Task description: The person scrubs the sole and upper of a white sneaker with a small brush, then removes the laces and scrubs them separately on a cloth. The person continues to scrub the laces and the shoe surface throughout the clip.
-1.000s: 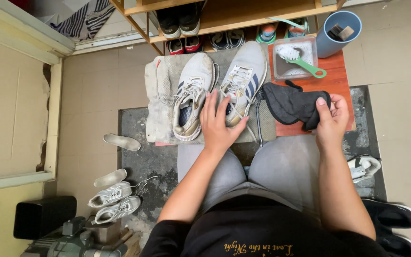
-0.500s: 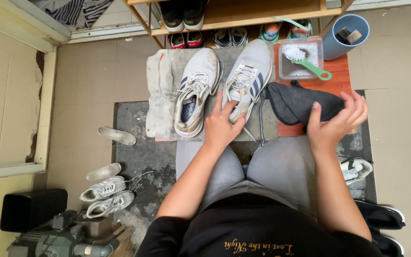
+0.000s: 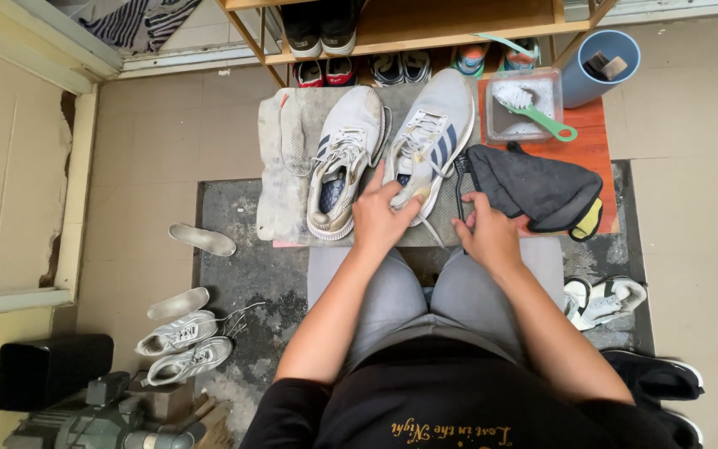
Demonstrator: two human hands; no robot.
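Hands (image 3: pixel 380 218) over towel-covered wooden stool (image 3: pixel 596 137)

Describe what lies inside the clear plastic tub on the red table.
Inside the clear tub a green-handled scrub brush lies bristles-down in cloudy soapy water, its handle poking over the rim. The brush head hides the bottom beneath it.

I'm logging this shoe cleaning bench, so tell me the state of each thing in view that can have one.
Left hand: resting on the striped sneaker's heel.
Right hand: at the dark cloth's near edge.
White sneaker with dark side stripes: upright, laces loose.
Plain white sneaker: upright, laced.
Dark grey cloth: spread flat.
Green-handled brush: lying in clear tub.
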